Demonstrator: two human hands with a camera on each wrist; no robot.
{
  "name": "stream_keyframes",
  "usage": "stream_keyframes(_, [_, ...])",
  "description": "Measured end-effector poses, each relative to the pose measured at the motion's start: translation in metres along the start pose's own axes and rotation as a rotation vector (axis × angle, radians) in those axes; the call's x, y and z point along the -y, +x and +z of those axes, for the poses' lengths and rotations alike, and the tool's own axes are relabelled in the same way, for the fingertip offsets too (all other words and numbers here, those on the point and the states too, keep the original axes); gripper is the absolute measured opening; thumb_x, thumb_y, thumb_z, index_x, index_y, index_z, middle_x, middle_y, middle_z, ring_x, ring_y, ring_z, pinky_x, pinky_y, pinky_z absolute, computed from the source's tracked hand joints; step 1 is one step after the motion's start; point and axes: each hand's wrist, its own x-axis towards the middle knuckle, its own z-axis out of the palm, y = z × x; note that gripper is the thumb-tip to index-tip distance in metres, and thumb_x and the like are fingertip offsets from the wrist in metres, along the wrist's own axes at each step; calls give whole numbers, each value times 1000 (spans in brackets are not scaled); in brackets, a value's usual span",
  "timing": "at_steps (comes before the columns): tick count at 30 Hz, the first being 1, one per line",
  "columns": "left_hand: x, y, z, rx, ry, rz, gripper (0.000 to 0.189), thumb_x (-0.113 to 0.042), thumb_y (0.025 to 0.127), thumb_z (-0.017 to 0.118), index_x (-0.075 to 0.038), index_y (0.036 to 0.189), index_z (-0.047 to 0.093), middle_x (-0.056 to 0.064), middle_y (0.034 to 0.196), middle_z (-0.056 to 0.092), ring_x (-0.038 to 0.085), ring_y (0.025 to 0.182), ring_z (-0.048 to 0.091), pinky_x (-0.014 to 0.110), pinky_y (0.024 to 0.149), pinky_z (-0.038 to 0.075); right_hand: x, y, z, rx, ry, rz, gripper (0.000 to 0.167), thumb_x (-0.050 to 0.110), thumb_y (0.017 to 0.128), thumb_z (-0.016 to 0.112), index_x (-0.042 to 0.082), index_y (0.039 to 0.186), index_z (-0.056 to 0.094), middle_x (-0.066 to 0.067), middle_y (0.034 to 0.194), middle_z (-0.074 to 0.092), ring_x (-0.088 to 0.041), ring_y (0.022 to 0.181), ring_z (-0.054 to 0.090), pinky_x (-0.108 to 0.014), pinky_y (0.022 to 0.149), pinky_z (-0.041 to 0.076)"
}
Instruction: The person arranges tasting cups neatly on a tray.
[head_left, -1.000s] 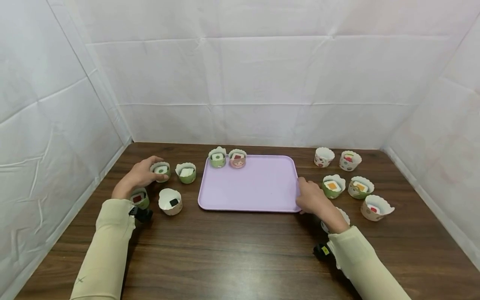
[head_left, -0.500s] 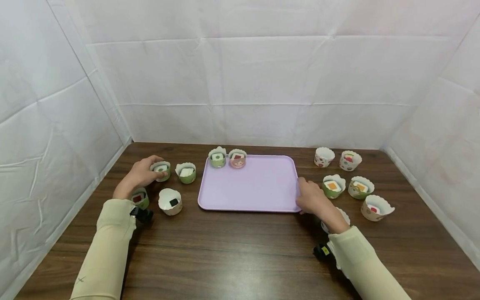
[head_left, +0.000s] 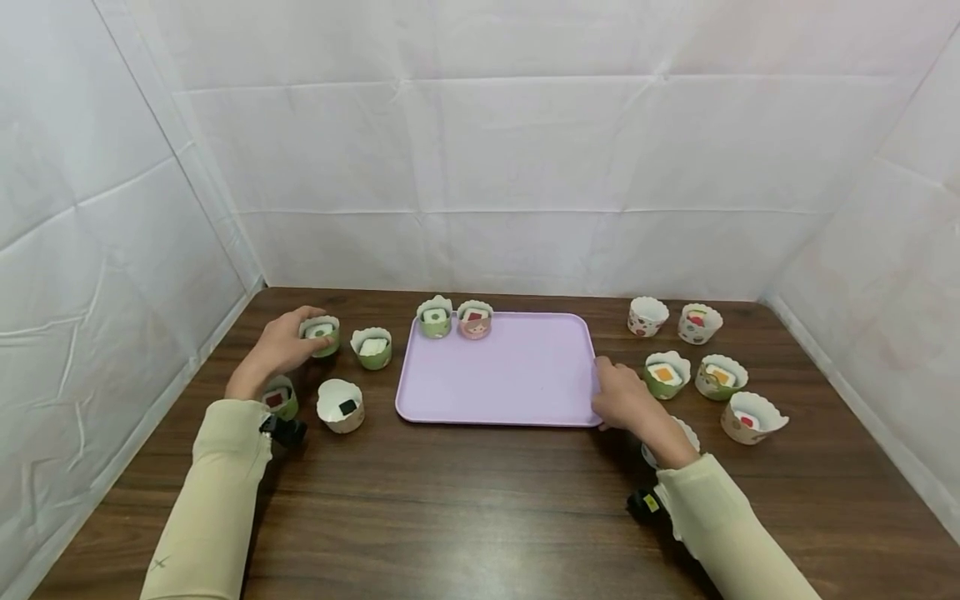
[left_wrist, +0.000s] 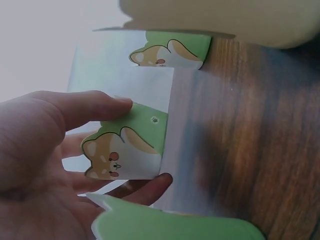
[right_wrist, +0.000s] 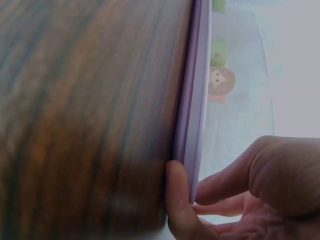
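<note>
At the left, my left hand (head_left: 283, 342) pinches a green paper baking cup (left_wrist: 135, 150) between thumb and fingers. That cup has a dog print, and a white piece with a green ring lies in it. My right hand (head_left: 622, 396) grips the right edge of a lilac tray (head_left: 517, 367), thumb and fingers on either side of its rim in the right wrist view. Two filled cups stand at the tray's far left corner, one green cup (head_left: 434, 325) and one pink cup (head_left: 475, 326).
Near my left hand stand a green cup (head_left: 372, 358), a cream cup (head_left: 341, 421) and another green cup (head_left: 288, 408), partly behind the wrist. Several cups stand right of the tray, among them a white cup (head_left: 647, 321); one cup (head_left: 686, 429) is partly hidden by my right wrist.
The green cup in my left hand has shifted slightly up and away within the last half second. My right hand and the tray have stayed put.
</note>
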Motion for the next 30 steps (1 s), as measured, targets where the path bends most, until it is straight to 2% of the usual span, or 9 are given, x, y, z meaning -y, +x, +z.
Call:
stream_keyframes(6, [-2,2,1,-54,-25,-3,67,-33,104,55,2,157,34,34,151,43,48,127,49,62,99,47,0,-2,-1,-7,-5,-6,63,-3,88,51,-17,147,36,-43,133,50,-48,103,62,-30,59,60])
stream_keyframes(11, [-3,2,2,-96,-34,-8,68,-37,105,53,0,158,34,34,152,43,48,126,50,61,97,48,0,-2,-1,-4,5,-8,62,-3,88,50,-17,147,36,-43,133,50,-45,98,63,-29,57,60])
stream_keyframes(17, [-7,-1,2,-187,-72,-19,66,-41,103,55,-3,155,41,31,145,50,42,115,52,51,86,49,1,0,-1,6,27,11,61,-2,90,50,-16,148,35,-43,134,49,-39,90,64,-26,53,59])
stream_keyframes(22, [-14,-2,3,-275,-106,-30,63,-43,100,59,-6,150,49,28,142,54,43,118,52,54,89,49,0,0,-1,11,30,12,62,-3,90,50,-17,149,33,-44,136,48,-37,89,64,-26,52,59])
stream_keyframes(26, [-18,-3,3,-320,-110,-22,62,-42,99,62,-7,149,52,26,141,56,45,122,52,60,97,48,0,0,0,13,28,13,63,-3,90,50,-16,149,33,-44,136,48,-36,88,64,-27,53,59])
stream_keyframes(30, [-23,-3,4,-355,-105,2,59,-42,97,63,-7,145,55,25,137,59,43,120,54,60,97,49,0,0,0,12,23,11,63,-3,90,50,-17,149,34,-43,135,48,-38,90,64,-27,54,59])
